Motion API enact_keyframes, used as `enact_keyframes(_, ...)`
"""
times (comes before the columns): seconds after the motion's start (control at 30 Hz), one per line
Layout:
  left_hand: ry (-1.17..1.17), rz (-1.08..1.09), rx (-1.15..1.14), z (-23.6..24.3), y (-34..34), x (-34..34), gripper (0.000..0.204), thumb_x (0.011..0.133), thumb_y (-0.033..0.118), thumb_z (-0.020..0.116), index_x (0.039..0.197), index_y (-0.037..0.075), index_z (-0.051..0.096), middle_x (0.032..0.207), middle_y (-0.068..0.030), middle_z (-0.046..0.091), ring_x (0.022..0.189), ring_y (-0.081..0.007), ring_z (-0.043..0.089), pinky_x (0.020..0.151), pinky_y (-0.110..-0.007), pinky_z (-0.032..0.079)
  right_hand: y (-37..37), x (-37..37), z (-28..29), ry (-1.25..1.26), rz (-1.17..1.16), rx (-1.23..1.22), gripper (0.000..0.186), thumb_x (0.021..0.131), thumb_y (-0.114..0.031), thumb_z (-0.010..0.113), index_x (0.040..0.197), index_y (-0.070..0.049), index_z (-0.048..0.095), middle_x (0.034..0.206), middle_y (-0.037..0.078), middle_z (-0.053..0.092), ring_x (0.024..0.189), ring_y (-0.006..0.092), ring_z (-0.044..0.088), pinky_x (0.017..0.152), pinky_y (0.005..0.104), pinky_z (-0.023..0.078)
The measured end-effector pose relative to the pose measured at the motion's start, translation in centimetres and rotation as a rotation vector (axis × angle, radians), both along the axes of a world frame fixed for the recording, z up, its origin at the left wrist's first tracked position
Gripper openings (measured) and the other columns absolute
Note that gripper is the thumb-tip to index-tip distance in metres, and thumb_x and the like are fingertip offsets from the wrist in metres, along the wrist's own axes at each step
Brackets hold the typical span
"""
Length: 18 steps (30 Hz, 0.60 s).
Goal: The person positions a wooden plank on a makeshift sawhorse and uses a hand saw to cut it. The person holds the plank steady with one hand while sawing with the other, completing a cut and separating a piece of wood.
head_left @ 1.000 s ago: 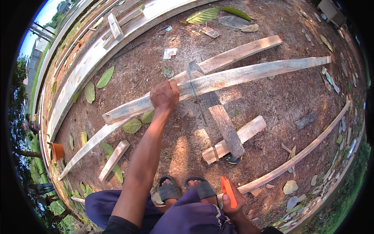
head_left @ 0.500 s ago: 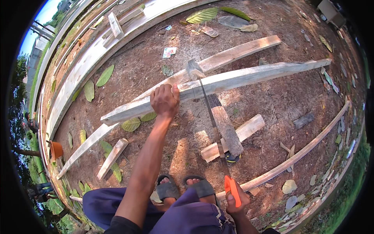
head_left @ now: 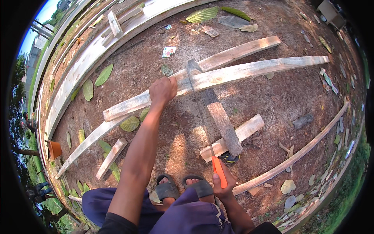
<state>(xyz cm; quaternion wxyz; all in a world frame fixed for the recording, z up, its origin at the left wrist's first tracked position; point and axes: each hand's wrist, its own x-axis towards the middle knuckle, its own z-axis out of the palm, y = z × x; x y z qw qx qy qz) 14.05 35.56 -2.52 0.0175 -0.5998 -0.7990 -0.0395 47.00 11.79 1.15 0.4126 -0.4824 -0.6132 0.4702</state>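
My left hand (head_left: 163, 90) is wrapped over a long squared timber (head_left: 257, 70) lying crosswise in front of me. In my right hand (head_left: 226, 184) is the orange handle of a handsaw (head_left: 201, 117). Its blade reaches forward across the timber just right of my left hand, its tip beyond the far side. Whether the teeth are cutting into the wood cannot be made out. Beneath the timber runs a rough, bark-brown wood piece (head_left: 223, 121), its near end resting on a short pale block (head_left: 250, 128). A second long timber (head_left: 241, 51) lies behind, partly hidden.
A short offcut (head_left: 112, 158) lies left of my sandalled feet, and a long thin strip (head_left: 292, 163) curves across the right. Large boards (head_left: 83, 62) line the far left, near an orange-brown pot (head_left: 55, 149). Dry leaves scatter over the dirt; a cardboard box (head_left: 331, 13) sits far right.
My right hand has pushed the saw forward and to the left, so more blade extends past the timber. The timber has rolled slightly under my left hand, showing a different face.
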Motion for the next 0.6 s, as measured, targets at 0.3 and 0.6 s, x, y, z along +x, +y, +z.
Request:
enact_keyframes(0.3,-0.091,-0.004,-0.124,1.7,0.0,0.6,0.043,0.102,0.031,0.038,0.086,0.004,0.067,0.081,-0.0228,0.071,0.074,-0.0385,0.072,0.069,-0.053,0.057,2.6,-3.4,-0.1,0.024,-0.086,0.037,0.046,0.094,-0.010,0.066,0.136,0.009,0.061,0.109,0.023,0.075,0.086,0.0229,0.077,0.074,0.0333,0.060)
enact_keyframes(0.6,-0.188,-0.197,0.088,2.3,-2.3,1.0,0.066,0.098,0.059,0.054,0.124,-0.002,0.063,0.124,-0.0255,0.067,0.119,-0.0418,0.062,0.103,-0.052,0.044,14.2,-10.8,0.0,0.196,-0.165,0.064,0.039,0.098,-0.013,0.066,0.131,0.007,0.065,0.096,0.020,0.075,0.087,0.0181,0.073,0.074,0.0336,0.057)
